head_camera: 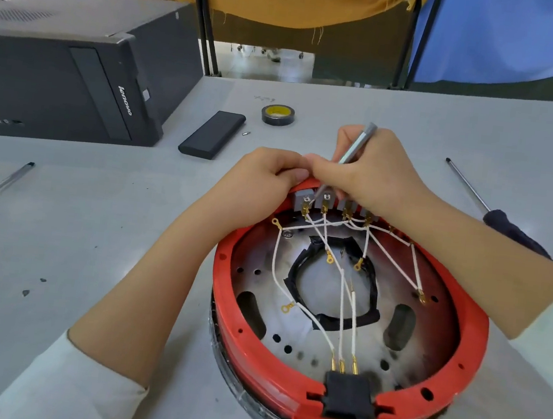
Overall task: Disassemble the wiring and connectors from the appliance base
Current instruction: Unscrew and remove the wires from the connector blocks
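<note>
The red appliance base (348,321) was set on the grey tabletop (92,240), wiring (343,306) exposed. Its far rim was gripped by the left hand (265,177), fingers curled over it. A thin metal tool (352,152) was pinched by the right hand (372,172), tip at the grey connectors (325,203).

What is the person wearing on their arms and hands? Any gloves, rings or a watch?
Both hands, the left hand and the right hand, are bare: no gloves, rings or watch show. Each arm has a plain off-white long sleeve pushed up the forearm, without markings.
</note>
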The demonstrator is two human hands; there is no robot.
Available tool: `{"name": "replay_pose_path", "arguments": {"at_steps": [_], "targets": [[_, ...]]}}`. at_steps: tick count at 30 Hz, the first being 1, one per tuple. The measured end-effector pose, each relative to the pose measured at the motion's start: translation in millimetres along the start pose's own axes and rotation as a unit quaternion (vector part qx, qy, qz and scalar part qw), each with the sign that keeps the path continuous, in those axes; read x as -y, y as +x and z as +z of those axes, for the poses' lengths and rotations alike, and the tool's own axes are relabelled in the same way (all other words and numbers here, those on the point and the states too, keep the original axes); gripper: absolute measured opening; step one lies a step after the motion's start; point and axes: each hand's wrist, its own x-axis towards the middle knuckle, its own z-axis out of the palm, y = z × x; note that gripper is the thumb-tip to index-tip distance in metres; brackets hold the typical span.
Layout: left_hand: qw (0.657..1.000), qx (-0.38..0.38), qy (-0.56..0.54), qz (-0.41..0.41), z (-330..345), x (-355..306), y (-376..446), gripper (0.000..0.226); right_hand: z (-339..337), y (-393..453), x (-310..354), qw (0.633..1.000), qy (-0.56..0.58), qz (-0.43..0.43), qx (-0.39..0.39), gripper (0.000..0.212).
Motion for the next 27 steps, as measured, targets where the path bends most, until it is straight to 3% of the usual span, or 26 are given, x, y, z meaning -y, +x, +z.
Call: {"name": "replay_pose_path", "arguments": {"at_steps": [3,18,22,27], "targets": [[1.0,0.0,-0.008,-0.001,1,1,1,0.025,-1,0,-5,0.999,-0.028,-0.018,-0.028,0.037],[0.999,-0.04,0.026,-0.009,-2,2,-2,0.02,3,-4,-3,0.996,-0.066,-0.061,-0.021,0.038],[0.999,-0.002,0.049,-0.002,-8,5,-5,0.023,5,-6,-3,0.996,-0.062,-0.064,-0.023,0.037],[1.0,-0.02,0.018,-0.008,-4,5,-10,0.024,7,-3,0,0.997,-0.058,-0.04,-0.019,0.036]]}}
